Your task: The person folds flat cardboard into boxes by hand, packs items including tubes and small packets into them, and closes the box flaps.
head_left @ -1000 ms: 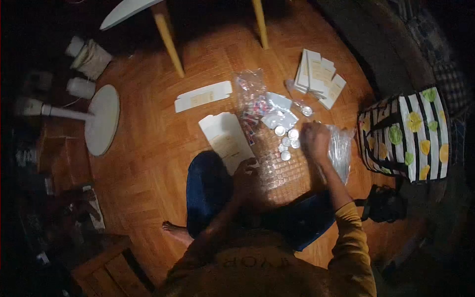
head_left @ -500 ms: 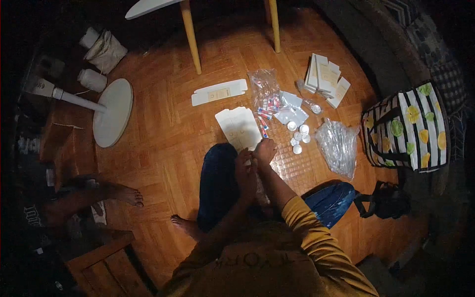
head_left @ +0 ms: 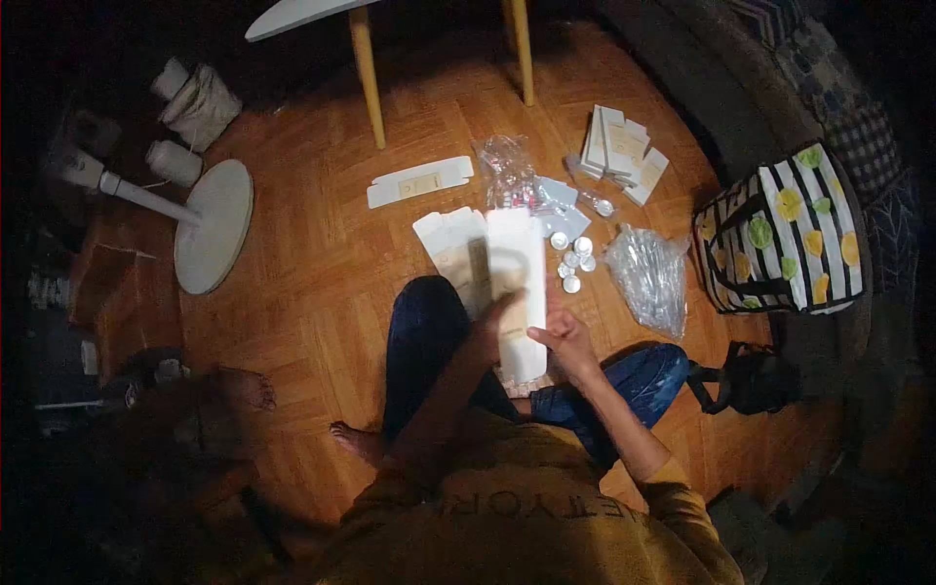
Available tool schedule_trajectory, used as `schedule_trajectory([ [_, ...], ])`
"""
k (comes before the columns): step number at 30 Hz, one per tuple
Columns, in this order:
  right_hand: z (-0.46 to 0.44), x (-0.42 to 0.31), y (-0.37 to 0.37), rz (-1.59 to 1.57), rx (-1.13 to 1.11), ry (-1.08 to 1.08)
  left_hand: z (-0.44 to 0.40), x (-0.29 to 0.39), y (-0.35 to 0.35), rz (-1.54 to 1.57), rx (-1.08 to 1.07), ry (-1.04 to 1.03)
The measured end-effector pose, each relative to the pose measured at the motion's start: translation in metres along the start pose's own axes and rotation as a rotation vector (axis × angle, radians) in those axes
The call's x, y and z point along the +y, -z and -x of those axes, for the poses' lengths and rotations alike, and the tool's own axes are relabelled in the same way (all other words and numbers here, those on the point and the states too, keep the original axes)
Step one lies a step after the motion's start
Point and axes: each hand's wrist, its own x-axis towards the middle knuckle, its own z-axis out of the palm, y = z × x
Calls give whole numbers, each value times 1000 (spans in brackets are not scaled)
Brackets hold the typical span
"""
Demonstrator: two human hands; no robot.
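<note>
A long white cardboard box (head_left: 517, 253) stands out brightly in front of me, between my hands. My left hand (head_left: 495, 330) grips its left side, fingers smeared by motion. At the right edge, my right hand (head_left: 569, 341) presses its thumb against the cardboard, and its other fingers are partly hidden behind. Just beyond lies a flat, unfolded white carton (head_left: 450, 234), part of it covered by the box. Another flat carton (head_left: 419, 183) with a tan printed panel rests farther off on the floor.
Several small silver tins (head_left: 571, 263), a clear plastic bag of small tubes (head_left: 509, 166), a bag of clear wrappers (head_left: 647, 278) and stacked white boxes (head_left: 614, 146) lie on the floor. A striped fruit-print bag (head_left: 780, 234) stands right. A round white stand base (head_left: 214, 224) is left.
Both hands have moved apart, and a white box now shows upright between them. It overlaps the flat carton and the small red-and-blue tubes. The view has shifted slightly.
</note>
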Motion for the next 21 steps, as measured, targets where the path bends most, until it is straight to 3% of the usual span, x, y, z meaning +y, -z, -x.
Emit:
schedule_trajectory([
  [1,7,-17,9,-1,11,3,-3,-6,-10,-44,-144,80],
  [2,14,-40,17,244,159,198,10,8,-44,-33,-264,98],
  [3,20,-61,23,488,306,389,15,9,-58,-33,-267,106],
  [4,23,-82,26,488,312,389,18,9,-68,21,-307,140],
  [5,24,-103,28,623,205,587,19,6,-73,74,-345,177],
  [6,24,-120,30,756,90,784,15,-7,-53,-28,-236,235],
  [9,18,-153,24,890,24,914,35,2,-73,-242,-230,275],
  [11,12,-153,29,875,2,883,33,-3,-70,-216,-299,261],
  [13,12,-156,30,906,-102,642,45,7,-84,-338,-394,101],
  [14,13,-158,31,898,-155,581,45,7,-82,-379,-372,155],
  [18,5,-149,37,947,-195,703,43,6,-84,-513,-378,148],
  [21,8,-162,31,753,65,786,42,0,-83,-473,-412,92],
])
